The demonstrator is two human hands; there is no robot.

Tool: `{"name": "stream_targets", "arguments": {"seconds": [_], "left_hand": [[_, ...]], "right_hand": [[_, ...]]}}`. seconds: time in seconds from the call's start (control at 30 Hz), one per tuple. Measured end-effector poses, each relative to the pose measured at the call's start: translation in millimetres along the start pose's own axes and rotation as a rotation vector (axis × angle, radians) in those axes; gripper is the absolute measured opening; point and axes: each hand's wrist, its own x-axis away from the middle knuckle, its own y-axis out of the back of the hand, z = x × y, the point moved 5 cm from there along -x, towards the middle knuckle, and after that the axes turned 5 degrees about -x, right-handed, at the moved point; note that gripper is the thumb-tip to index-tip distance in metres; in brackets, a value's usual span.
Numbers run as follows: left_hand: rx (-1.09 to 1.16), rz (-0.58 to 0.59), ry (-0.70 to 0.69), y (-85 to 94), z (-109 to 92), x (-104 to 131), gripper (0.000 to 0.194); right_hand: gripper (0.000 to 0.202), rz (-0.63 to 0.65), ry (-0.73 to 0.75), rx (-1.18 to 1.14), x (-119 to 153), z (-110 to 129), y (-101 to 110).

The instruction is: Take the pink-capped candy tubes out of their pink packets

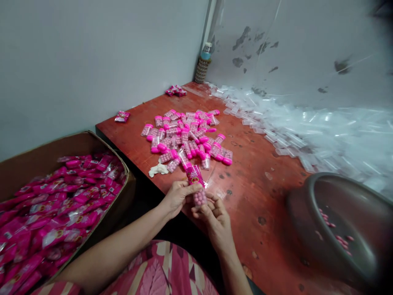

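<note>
1. Pink printed candy packet (194, 174), a small glossy sachet, is held above the near edge of the red-brown wooden table (260, 192), tilted with its lower end meeting a clear plastic tube of pink candy balls (199, 198)
2. The left hand (178, 196) is closed on the packet, thumb and fingers pinching its lower part
3. The right hand (215, 215) grips the tube from below, fingers curled round it
4. Beyond the hands, mid-table, lies a heap of filled clear tubes with pink caps (187, 137); a crumpled white scrap (158, 169) sits just beside its near left side
5. Along the table's right edge and far right corner spreads a drift of empty clear plastic tubes (307, 127)
6. At the near right corner stands a dark round bowl (344, 209) with a few pink candies inside
7. Left of the table an open brown cardboard box (76, 143) holds many pink packets
8. A bottle (203, 62) stands at the far corner against the wall
</note>
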Motion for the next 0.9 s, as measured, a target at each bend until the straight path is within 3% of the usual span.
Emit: {"name": "stream_targets", "arguments": {"seconds": [0.13, 0.2, 0.27, 0.33, 0.4, 0.47, 0.5, 0.6, 0.7, 0.8, 0.9], "left_hand": [[0.048, 0.036, 0.030, -2.6, 6, 14, 0.020], [0.053, -0.005, -0.016, 2.5, 1, 26, 0.019], [0.070, -0.122, -0.145, 19.3, -16, 42, 0.016], [0.110, -0.291, -0.349, 47.0, -40, 60, 0.019], [0.123, -0.448, -0.571, 75.9, -62, 76, 0.039], [0.020, -0.552, -0.711, 94.0, -75, 82, 0.050], [-0.118, -0.555, -0.730, 94.9, -76, 78, 0.048], [-0.811, -0.382, -0.677, 65.9, -62, 47, 0.042], [-1.388, -0.129, -0.799, 21.6, -33, 16, 0.043], [-1.690, -0.101, -0.848, 4.0, -13, -5, 0.035], [-1.765, -0.135, -0.882, 5.2, -6, -12, 0.029]], "right_hand": [[0.024, -0.013, 0.004, -0.041, -6, -3, -7], [0.024, 0.007, 0.006, -0.046, -10, -3, -15], [0.026, 0.025, 0.004, -0.020, -14, -1, -19], [0.023, 0.000, 0.013, 0.028, -16, 4, -14], [0.019, -0.058, 0.042, 0.068, -16, 9, -2], [0.017, -0.106, 0.070, 0.105, -17, 13, 11], [0.016, -0.120, 0.078, 0.122, -17, 14, 17], [0.017, -0.127, 0.073, 0.173, -18, 12, 24], [0.017, -0.131, 0.066, 0.192, -15, 11, 24], [0.017, -0.150, 0.065, 0.210, -11, 12, 26], [0.017, -0.168, 0.073, 0.237, -10, 14, 32]]}}
